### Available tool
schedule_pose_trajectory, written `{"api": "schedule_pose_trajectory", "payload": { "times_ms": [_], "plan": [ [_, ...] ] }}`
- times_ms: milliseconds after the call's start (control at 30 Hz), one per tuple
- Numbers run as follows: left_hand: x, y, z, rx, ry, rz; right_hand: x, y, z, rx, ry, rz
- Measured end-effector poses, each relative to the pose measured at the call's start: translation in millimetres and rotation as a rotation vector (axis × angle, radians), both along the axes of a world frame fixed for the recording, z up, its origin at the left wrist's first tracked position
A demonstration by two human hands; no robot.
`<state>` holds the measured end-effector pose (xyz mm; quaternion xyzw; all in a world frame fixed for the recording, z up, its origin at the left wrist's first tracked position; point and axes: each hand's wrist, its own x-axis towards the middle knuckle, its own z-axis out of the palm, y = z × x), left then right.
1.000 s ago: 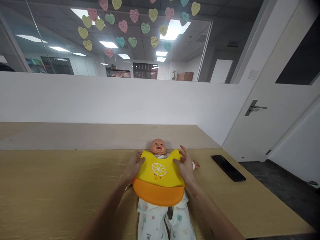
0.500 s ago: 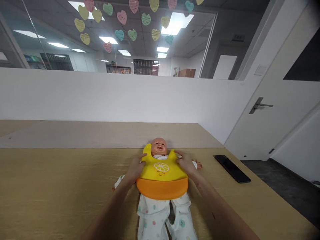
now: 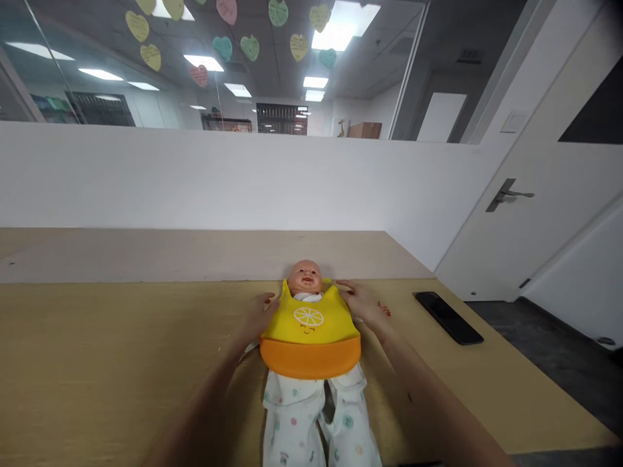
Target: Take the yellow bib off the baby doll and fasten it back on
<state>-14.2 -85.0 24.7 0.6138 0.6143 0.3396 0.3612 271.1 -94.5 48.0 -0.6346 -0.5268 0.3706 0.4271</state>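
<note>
Head view, centre of frame: a yellow-and-orange bib [image 3: 309, 331] lay square on the doll [image 3: 304, 277], around its neck. The left hand [image 3: 256, 318] and right hand [image 3: 360, 305] sat open at the bib's shoulders, fingers spread, pinching nothing. The next move looked to call only for lifting clear.

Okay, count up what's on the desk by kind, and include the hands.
Baby doll: 1
Yellow and orange bib: 1
Black smartphone: 1
Hands: 2
Total: 5
</note>
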Motion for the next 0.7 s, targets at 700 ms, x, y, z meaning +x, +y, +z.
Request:
{"api": "schedule_pose_trajectory", "payload": {
  "times_ms": [700],
  "plan": [
    [-112, -286, -119.0, -0.621, -0.027, -0.165, 38, -377, -207.3, -0.473, -0.213, -0.378]
  ]
}}
